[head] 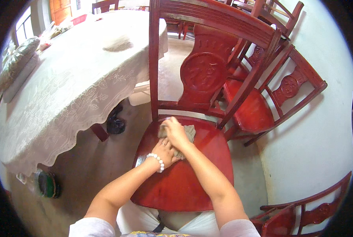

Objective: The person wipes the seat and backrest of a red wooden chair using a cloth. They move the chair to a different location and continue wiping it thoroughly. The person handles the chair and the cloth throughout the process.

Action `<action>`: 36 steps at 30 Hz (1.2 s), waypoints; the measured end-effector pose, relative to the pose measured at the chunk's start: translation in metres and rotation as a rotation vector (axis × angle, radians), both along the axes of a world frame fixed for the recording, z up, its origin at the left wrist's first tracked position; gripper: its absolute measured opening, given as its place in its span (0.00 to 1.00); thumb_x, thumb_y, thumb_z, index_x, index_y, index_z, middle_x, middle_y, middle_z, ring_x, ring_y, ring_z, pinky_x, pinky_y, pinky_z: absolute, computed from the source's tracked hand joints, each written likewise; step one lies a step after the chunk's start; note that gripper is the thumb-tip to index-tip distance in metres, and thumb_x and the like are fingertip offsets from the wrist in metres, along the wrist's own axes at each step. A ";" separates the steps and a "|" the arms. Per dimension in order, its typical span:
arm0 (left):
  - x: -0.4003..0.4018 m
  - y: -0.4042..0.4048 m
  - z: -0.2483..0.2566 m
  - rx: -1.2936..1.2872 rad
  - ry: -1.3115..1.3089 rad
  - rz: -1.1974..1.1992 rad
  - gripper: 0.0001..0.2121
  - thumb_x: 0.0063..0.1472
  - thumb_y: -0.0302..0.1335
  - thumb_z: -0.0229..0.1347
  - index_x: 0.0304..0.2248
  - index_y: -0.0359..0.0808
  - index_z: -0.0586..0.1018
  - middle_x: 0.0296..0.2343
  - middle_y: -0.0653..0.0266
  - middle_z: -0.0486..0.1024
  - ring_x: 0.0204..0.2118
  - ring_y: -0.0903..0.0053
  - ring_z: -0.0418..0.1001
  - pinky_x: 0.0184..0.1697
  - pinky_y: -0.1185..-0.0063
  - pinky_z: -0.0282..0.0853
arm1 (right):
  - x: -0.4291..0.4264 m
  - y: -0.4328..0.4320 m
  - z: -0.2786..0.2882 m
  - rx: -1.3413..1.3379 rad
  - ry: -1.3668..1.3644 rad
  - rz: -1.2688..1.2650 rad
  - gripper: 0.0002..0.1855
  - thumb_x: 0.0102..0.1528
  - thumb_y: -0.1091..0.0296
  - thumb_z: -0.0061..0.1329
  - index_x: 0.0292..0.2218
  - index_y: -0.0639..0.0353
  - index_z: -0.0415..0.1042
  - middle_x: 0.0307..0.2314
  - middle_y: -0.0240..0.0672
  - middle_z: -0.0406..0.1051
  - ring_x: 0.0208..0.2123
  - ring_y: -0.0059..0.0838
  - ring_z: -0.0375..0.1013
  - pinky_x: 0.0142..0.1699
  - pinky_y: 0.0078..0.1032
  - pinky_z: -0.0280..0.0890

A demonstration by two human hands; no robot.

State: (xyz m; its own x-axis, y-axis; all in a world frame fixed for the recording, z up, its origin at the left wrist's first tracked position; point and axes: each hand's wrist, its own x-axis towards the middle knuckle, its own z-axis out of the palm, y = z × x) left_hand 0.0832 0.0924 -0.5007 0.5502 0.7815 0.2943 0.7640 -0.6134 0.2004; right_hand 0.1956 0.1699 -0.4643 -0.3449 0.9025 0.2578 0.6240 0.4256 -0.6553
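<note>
A red wooden chair (194, 189) with a carved backrest stands in front of me, its seat facing up. On the rear half of the seat lies a crumpled grey-green cloth (190, 132). My right hand (174, 133) grips part of the cloth near the base of the backrest. My left hand (164, 151), with a ring and a white bead bracelet (159, 161) at the wrist, rests on the seat and the cloth's lower edge, just below my right hand and touching it. Its fingers are partly hidden behind the right hand.
A table with a white lace tablecloth (84, 97) stands at left; a dark plastic bag (116, 124) is beneath it. A green round object (47, 183) sits on the floor. More red chairs (250, 109) stand along the white wall at right, another (286, 219) at lower right.
</note>
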 end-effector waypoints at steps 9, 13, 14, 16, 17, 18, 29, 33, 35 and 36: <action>-0.037 -0.073 0.067 -0.271 -0.038 0.253 0.28 0.61 0.46 0.49 0.44 0.23 0.73 0.44 0.44 0.66 0.45 0.52 0.65 0.46 0.60 0.62 | 0.098 -0.138 0.068 0.244 0.065 -0.351 0.12 0.58 0.72 0.44 0.43 0.59 0.72 0.33 0.41 0.61 0.42 0.42 0.60 0.49 0.39 0.56; -0.020 -0.058 0.099 -0.086 -0.063 0.472 0.30 0.62 0.40 0.49 0.55 0.23 0.60 0.55 0.38 0.56 0.53 0.47 0.60 0.54 0.59 0.58 | 0.108 -0.149 0.054 0.061 -0.250 -0.584 0.31 0.59 0.54 0.47 0.57 0.63 0.58 0.48 0.53 0.57 0.53 0.51 0.53 0.58 0.47 0.47; -0.018 -0.047 0.084 -0.083 -0.053 0.408 0.31 0.61 0.41 0.49 0.55 0.24 0.61 0.55 0.38 0.57 0.55 0.47 0.59 0.56 0.58 0.55 | 0.109 -0.147 0.045 0.003 -0.336 -0.640 0.37 0.58 0.49 0.47 0.60 0.64 0.54 0.51 0.57 0.54 0.56 0.53 0.51 0.60 0.49 0.44; -0.008 -0.027 0.048 -0.198 0.080 0.319 0.33 0.62 0.45 0.46 0.57 0.26 0.59 0.58 0.38 0.53 0.60 0.46 0.52 0.62 0.57 0.48 | 0.112 -0.140 0.020 -0.326 -0.421 -0.526 0.48 0.58 0.41 0.44 0.62 0.71 0.43 0.61 0.63 0.40 0.65 0.58 0.34 0.66 0.51 0.29; 0.007 -0.022 0.035 -0.323 0.196 0.281 0.34 0.65 0.47 0.42 0.59 0.27 0.57 0.60 0.38 0.48 0.63 0.45 0.47 0.64 0.58 0.44 | 0.117 -0.137 -0.002 -0.363 -0.449 -0.476 0.48 0.58 0.40 0.42 0.62 0.72 0.43 0.62 0.65 0.36 0.66 0.58 0.30 0.66 0.52 0.27; 0.020 -0.018 0.035 -0.327 0.268 0.279 0.37 0.64 0.52 0.39 0.61 0.29 0.55 0.62 0.39 0.44 0.66 0.48 0.39 0.67 0.60 0.38 | 0.121 -0.128 -0.018 -0.288 -0.458 -0.487 0.48 0.58 0.40 0.42 0.62 0.72 0.43 0.62 0.65 0.36 0.66 0.58 0.30 0.66 0.52 0.27; 0.136 0.146 0.011 -0.320 0.438 -0.102 0.32 0.66 0.47 0.42 0.65 0.47 0.47 0.65 0.62 0.44 0.67 0.62 0.40 0.66 0.54 0.36 | 0.150 -0.060 -0.041 -0.164 -0.623 -0.549 0.40 0.58 0.52 0.42 0.62 0.67 0.47 0.63 0.53 0.43 0.66 0.48 0.38 0.67 0.47 0.37; 0.159 0.100 -0.009 -0.140 0.152 -0.484 0.35 0.60 0.45 0.51 0.62 0.40 0.55 0.63 0.53 0.47 0.66 0.56 0.42 0.66 0.58 0.41 | 0.182 -0.153 -0.027 -0.210 -0.709 -0.621 0.40 0.59 0.51 0.43 0.61 0.70 0.47 0.61 0.58 0.45 0.64 0.53 0.43 0.65 0.50 0.40; 0.165 0.101 -0.010 -0.121 0.068 -0.267 0.37 0.59 0.49 0.48 0.60 0.32 0.57 0.62 0.47 0.48 0.66 0.54 0.44 0.67 0.63 0.40 | 0.192 -0.185 -0.026 -0.273 -0.741 -0.673 0.42 0.59 0.50 0.43 0.62 0.71 0.45 0.59 0.62 0.46 0.63 0.57 0.45 0.64 0.53 0.41; 0.172 0.108 -0.014 -0.135 0.050 -0.116 0.36 0.60 0.49 0.47 0.60 0.31 0.57 0.62 0.46 0.48 0.66 0.54 0.43 0.67 0.64 0.40 | 0.189 -0.185 -0.028 -0.254 -0.727 -0.669 0.43 0.58 0.49 0.44 0.62 0.71 0.45 0.59 0.64 0.47 0.62 0.58 0.46 0.63 0.54 0.41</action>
